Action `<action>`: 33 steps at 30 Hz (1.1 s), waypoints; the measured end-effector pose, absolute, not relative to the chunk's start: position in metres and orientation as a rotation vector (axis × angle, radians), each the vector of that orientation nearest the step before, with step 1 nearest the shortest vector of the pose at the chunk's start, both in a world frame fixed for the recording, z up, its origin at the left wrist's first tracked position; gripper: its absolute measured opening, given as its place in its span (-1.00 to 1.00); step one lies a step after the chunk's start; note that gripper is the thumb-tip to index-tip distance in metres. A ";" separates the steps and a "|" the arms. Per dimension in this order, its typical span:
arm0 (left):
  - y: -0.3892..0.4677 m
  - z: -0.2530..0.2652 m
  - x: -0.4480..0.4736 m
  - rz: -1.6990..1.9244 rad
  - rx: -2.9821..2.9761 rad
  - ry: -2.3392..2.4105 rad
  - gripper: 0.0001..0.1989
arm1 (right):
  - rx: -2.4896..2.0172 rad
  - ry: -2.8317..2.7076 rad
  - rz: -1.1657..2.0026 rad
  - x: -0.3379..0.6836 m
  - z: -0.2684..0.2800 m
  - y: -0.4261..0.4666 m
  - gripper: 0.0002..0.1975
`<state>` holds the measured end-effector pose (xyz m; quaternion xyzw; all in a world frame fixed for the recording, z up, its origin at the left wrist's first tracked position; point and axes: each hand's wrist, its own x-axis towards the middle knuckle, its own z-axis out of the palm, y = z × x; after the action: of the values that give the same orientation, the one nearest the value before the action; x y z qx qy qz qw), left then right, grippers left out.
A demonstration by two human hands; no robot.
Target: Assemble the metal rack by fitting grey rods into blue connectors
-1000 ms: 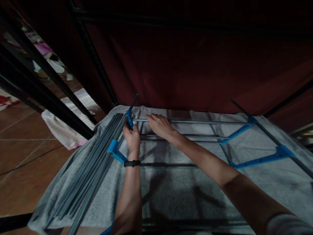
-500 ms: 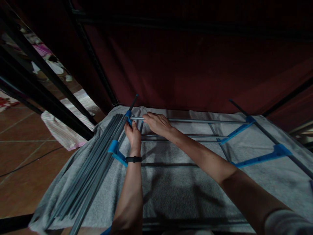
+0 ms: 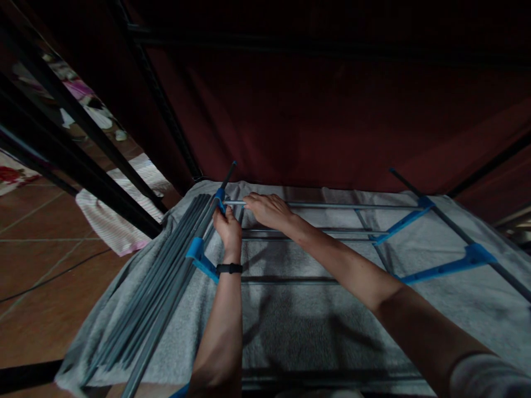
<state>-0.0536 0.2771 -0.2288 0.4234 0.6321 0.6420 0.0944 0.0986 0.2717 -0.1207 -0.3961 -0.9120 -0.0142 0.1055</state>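
Note:
My left hand (image 3: pixel 228 226), with a dark band at the wrist, is closed around the far left blue plastic bracket (image 3: pixel 219 198), which sits on a long grey side pole (image 3: pixel 203 228). Just right of it, my right hand (image 3: pixel 267 210) wraps over a thin grey metal rod (image 3: pixel 332 205). That rod spans from the left bracket to a blue bracket (image 3: pixel 423 204) on the right side pole (image 3: pixel 454 226). Nearer to me on the left pole is another blue bracket (image 3: pixel 198 255). My fingers hide part of the rod and of the left bracket.
Several loose grey tubes (image 3: pixel 153 287) lie bundled at the left on a grey blanket (image 3: pixel 298 315). A near right blue bracket (image 3: pixel 477 254) holds more framework. Behind stands a dark red panel (image 3: pixel 332 127). Black metal bars (image 3: pixel 95 138) and a striped cloth (image 3: pixel 108 221) are at the left.
The view has shifted slightly, so the left side sits a little further right. Both hands keep the same grip, and the frame looks the same.

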 end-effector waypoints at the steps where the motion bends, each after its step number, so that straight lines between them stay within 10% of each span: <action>1: 0.277 -0.229 -0.054 1.903 1.257 1.875 -0.55 | -1.162 -2.690 -0.034 0.099 -0.120 0.272 -0.68; 33: 0.279 -0.230 -0.056 1.807 1.343 1.942 -0.57 | -1.138 -2.658 0.013 0.099 -0.133 0.279 -0.72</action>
<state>-0.0560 0.2786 -0.2298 0.4502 0.6508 0.6056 0.0838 0.0993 0.2787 -0.1330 -0.3905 -0.9121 0.0044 0.1247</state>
